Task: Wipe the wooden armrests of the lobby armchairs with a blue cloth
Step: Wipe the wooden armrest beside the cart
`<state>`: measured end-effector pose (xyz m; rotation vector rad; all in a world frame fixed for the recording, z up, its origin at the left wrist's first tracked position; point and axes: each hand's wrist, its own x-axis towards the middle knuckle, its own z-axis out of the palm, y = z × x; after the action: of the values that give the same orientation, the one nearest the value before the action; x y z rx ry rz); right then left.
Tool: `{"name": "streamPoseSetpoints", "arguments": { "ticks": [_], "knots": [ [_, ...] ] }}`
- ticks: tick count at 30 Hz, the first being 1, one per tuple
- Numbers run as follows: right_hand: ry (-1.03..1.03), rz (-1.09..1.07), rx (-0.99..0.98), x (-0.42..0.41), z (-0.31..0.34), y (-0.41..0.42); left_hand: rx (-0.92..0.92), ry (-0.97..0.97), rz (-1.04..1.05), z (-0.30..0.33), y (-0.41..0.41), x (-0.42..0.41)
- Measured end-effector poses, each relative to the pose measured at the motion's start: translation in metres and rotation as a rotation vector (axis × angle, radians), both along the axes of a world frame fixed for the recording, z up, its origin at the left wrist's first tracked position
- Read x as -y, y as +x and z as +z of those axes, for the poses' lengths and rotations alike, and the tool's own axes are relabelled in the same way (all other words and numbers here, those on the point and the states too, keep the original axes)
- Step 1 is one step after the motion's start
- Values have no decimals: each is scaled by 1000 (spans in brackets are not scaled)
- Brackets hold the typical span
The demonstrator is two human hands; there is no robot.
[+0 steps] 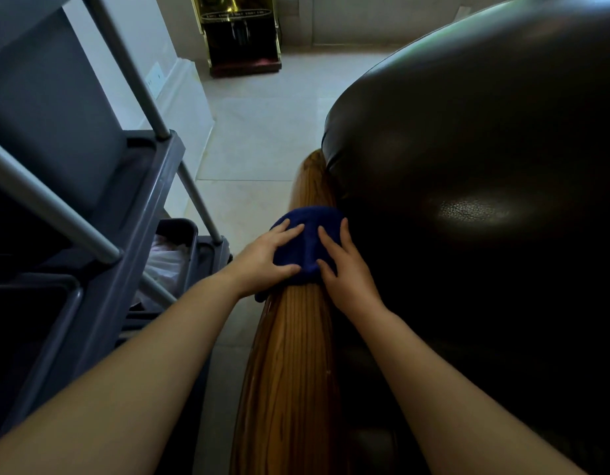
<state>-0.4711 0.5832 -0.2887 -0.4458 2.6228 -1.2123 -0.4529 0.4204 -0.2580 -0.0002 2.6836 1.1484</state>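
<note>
Left hand [267, 257] and right hand [344, 267] lie flat, fingers spread, palms pressing the blue cloth [307, 241] at frame centre; neither grips it. Cloth drapes over the wooden armrest [289, 371], running 6 to 12 o'clock. Dark leather armchair [485, 200] at 3 o'clock; grey cart [101, 234] at 9 o'clock.
</note>
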Motion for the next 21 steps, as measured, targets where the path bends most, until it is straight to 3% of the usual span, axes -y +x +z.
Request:
{"name": "streamPoseSetpoints", "arguments": {
  "ticks": [5,9,13,21],
  "knots": [
    [98,-3,-113,-5,0,44,-13,-83,3,2,37,-5],
    [327,77,-178,-11,12,67,28,-179,30,10,72,-9],
    [462,174,-144,-14,30,88,100,-274,28,21,102,-22],
    [127,56,52,-15,8,118,29,-158,93,5,134,-43]
  ]
}}
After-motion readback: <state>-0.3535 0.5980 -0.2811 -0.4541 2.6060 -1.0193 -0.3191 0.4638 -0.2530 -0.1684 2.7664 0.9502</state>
